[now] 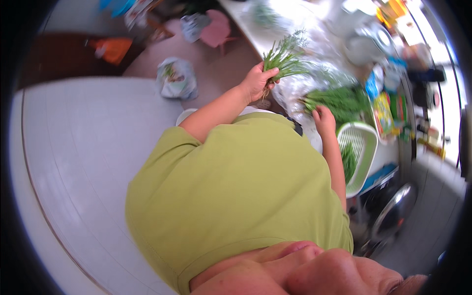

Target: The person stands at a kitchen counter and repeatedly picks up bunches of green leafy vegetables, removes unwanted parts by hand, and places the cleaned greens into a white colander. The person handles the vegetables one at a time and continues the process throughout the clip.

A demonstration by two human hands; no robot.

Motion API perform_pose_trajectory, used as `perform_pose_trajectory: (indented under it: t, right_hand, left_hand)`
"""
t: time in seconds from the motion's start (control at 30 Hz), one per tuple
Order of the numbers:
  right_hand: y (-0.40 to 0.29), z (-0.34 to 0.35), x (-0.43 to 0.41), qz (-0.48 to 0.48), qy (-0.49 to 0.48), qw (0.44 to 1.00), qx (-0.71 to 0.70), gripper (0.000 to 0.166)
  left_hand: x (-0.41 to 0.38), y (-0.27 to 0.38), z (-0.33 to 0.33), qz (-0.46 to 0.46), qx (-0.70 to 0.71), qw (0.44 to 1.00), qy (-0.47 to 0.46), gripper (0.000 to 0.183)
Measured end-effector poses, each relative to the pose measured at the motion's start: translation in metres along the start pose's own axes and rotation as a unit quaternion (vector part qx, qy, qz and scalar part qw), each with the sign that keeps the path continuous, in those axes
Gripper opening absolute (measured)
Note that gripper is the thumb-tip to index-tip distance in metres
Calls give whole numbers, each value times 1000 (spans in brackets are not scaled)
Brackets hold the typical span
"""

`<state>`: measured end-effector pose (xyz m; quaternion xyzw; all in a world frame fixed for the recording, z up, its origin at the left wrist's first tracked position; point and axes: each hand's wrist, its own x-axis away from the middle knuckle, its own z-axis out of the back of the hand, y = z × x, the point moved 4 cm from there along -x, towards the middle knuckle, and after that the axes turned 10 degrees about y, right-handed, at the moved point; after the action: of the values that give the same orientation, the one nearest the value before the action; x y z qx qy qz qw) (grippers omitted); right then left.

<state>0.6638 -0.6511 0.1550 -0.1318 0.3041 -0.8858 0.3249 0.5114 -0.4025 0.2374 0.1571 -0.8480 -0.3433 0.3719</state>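
Observation:
My left hand [260, 82] is closed around a bunch of feathery green herbs [282, 61], like dill or fennel, with roots hanging below the fist. Close to the root end of a larger herb pile [337, 100] is my right hand [325, 120], its fingers bent. Whether those fingers grip a stem cannot be made out. Crumpled clear plastic [295, 94] lies under and beside the pile. Near my right forearm, a white-and-green plastic basket [363, 162] with a slotted inner part has green herbs [348, 160] in it.
Jars, bottles and packets [385, 114] crowd the counter's right side. A plastic bag with plant scraps [177, 79] hangs or stands left of my left arm. Behind it are a pink stool [217, 27] and an orange bag [114, 49]. A white surface [96, 155] spans the left.

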Motion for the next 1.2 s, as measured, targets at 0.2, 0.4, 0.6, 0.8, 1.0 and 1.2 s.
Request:
perform_pose_trajectory:
  t: [0.2, 0.4, 0.6, 0.8, 1.0, 1.2]
  right_hand:
    - [13, -6, -2, 28, -67, 997, 0, 26]
    - [-13, -13, -21, 18, -127, 991, 40, 25]
    - [-32, -18, -32, -20, -128, 991, 19, 25]
    - [-32, -18, -29, -33, -142, 987, 68, 24]
    - [-25, -25, 9, -81, -105, 991, 34, 22]
    - [-22, -15, -3, -83, -35, 996, 22, 21]
  left_hand:
    - [30, 5, 139, -71, 102, 978, 166, 15]
    - [59, -33, 285, -81, 178, 886, 420, 17]
    - [56, 36, 450, -129, 121, 837, 517, 20]
    - [70, 158, 534, -162, 71, 723, 668, 95]
    - [11, 110, 540, -144, -227, 701, 660, 79]
    - [-7, -60, 473, 47, -215, 831, 512, 39]
